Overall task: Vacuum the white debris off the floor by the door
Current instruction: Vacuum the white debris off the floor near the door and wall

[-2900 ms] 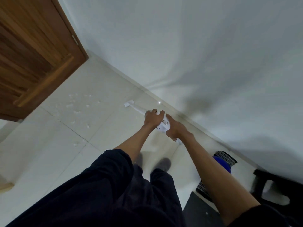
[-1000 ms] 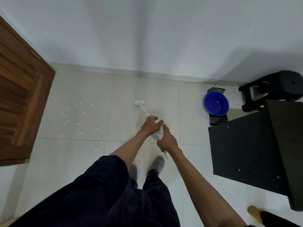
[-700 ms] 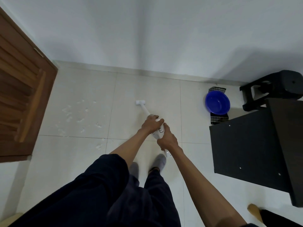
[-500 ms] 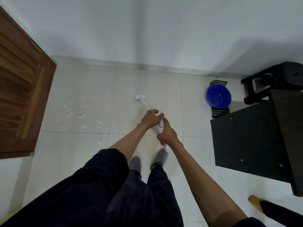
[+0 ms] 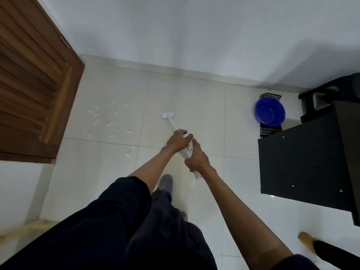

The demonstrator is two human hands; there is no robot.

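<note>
Near the middle of the floor (image 5: 194, 98), the left hand (image 5: 176, 141) wraps over the front of the white handheld vacuum (image 5: 188, 148), fingers curled round its body. The right hand (image 5: 196, 158) grips the handle just behind it, and the two hands nearly touch. From this double grip a slim tube runs forward to the nozzle head (image 5: 168, 115), low at the floor; whether it actually touches the tile cannot be told.

The vacuum's long axis points toward the floor's far edge along the wall, tilted only slightly to the left. The white debris (image 5: 101, 121) lies off that line — scattered on the tile to the left of the nozzle, close to the foot of the wooden door (image 5: 33, 84), and apart from the nozzle head. A few stray bits (image 5: 129, 152) sit nearer, by the tile joint to the left of the hands.

The left hand is the nearer one to the mess, so the coming move probably calls for swinging the nozzle leftward, with the rear hand as the pivot.

Toward the floor's right edge stand a blue basin (image 5: 269, 112) and a black cabinet (image 5: 307, 162).
</note>
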